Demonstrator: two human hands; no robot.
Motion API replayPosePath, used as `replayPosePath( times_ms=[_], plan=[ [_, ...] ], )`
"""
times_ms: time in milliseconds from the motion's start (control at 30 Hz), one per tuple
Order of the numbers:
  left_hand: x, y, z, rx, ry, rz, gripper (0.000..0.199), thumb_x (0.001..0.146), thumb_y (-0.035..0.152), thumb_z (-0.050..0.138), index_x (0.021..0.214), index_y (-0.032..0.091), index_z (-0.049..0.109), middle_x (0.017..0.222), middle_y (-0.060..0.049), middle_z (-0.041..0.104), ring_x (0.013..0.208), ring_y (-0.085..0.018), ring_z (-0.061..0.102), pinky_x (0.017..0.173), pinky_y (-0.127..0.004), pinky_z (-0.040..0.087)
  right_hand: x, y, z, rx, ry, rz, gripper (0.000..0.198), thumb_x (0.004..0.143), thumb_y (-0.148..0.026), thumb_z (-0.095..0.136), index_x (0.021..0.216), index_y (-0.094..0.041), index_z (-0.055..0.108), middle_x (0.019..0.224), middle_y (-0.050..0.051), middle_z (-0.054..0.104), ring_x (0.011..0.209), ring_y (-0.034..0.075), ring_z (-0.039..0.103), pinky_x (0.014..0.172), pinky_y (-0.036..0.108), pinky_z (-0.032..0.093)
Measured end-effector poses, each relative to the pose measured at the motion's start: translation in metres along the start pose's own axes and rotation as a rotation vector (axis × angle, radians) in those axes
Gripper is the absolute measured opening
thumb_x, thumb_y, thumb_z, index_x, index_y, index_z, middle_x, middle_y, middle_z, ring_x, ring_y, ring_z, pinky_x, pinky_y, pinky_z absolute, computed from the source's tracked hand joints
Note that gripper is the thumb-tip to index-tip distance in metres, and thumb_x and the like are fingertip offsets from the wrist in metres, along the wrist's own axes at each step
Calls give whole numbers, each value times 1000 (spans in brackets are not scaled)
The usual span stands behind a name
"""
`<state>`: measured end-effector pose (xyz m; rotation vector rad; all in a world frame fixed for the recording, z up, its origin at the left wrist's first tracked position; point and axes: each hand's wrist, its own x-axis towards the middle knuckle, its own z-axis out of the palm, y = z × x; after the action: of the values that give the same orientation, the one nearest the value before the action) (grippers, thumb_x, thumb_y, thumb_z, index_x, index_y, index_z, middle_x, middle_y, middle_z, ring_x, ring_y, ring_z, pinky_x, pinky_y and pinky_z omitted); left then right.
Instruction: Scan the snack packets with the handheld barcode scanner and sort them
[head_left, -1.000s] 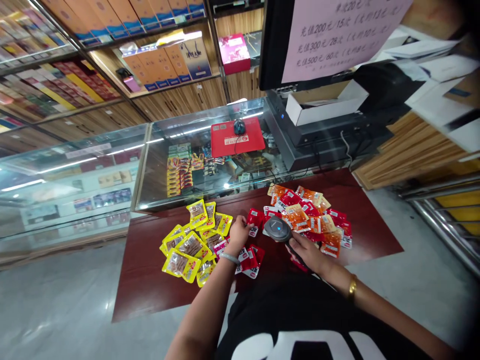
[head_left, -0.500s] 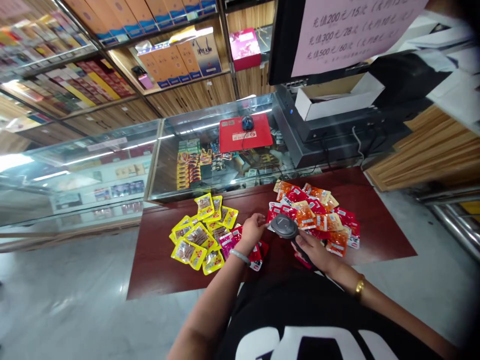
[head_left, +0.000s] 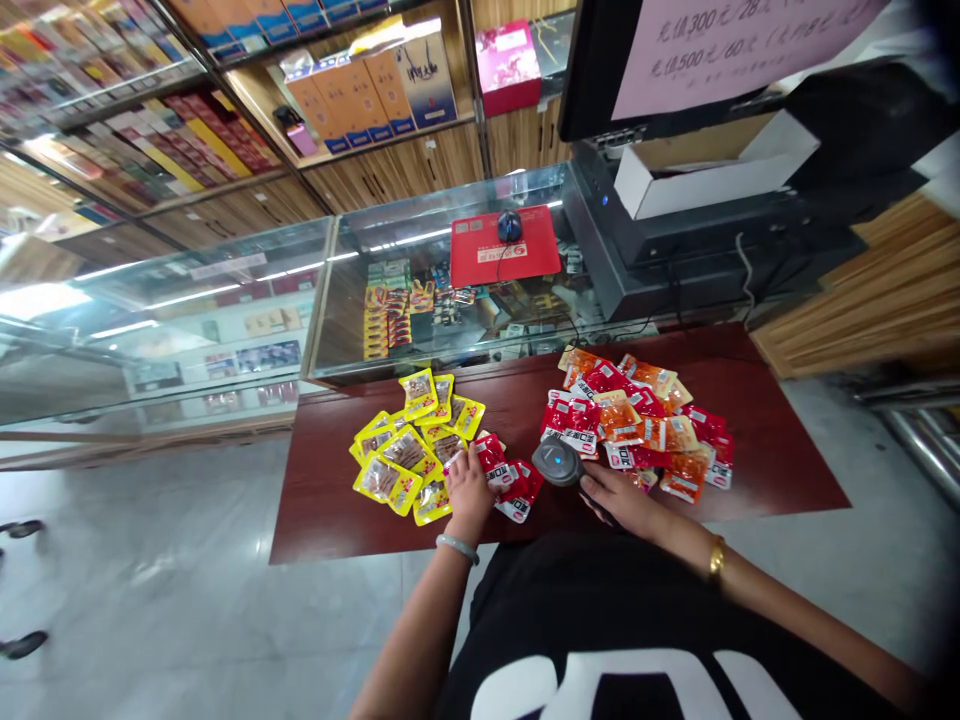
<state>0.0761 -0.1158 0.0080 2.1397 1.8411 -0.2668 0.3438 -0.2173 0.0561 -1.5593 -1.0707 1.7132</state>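
Observation:
My right hand (head_left: 626, 497) is wrapped round the handle of a dark grey handheld barcode scanner (head_left: 556, 461), whose head faces up with a small blue light. Its head lies close to the left edge of a pile of red and orange snack packets (head_left: 637, 415). My left hand (head_left: 470, 490), with a pale bangle at the wrist, rests its extended fingers over a small group of packets. Red packets (head_left: 517, 487) show to its right, and the hand covers part of this group. Beside it on the left lies a heap of yellow snack packets (head_left: 409, 452).
The packets lie on a dark red tabletop (head_left: 322, 520). Behind it stands a glass display counter (head_left: 345, 340) with a red mat (head_left: 465, 262) and a computer mouse (head_left: 509, 226). At the right are a monitor (head_left: 592, 80) and an open white box (head_left: 652, 195).
My left hand has moved left, from beside the scanner to the small group of packets. The scanner stays in my right hand, and its blue light now shows. The view has shifted slightly.

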Motion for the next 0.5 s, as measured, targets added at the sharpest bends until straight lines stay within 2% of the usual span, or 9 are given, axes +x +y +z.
replayPosePath(
  times_ms=[100,200,333,500],
  plan=[
    [11,0,-2,16,14,-90,86,75,63,68,139,10,47,138,-22,50,127,-38,45,101,-46,37,0,2,2,4,-8,12,49,95,-63,45,117,-22,57,62,-4,52,48,13,50,45,23,38],
    [20,5,-5,66,2,-112,81,74,68,66,127,7,57,128,-23,54,121,-38,47,97,-46,39,0,0,4,26,-11,18,50,94,-64,46,117,-21,58,63,-4,53,48,13,49,45,23,37],
    [27,17,-7,65,25,-75,62,74,58,71,114,11,62,123,-19,58,118,-36,49,99,-44,37,-3,-7,3,24,1,-4,49,95,-64,46,114,-21,58,63,-4,52,48,13,48,46,23,38],
    [35,24,-9,-20,46,29,46,82,44,67,119,18,57,122,-13,62,116,-31,51,102,-44,34,-10,-15,-1,-9,42,-15,47,95,-65,45,108,-21,58,64,-4,53,49,13,49,46,24,39]
  ],
)
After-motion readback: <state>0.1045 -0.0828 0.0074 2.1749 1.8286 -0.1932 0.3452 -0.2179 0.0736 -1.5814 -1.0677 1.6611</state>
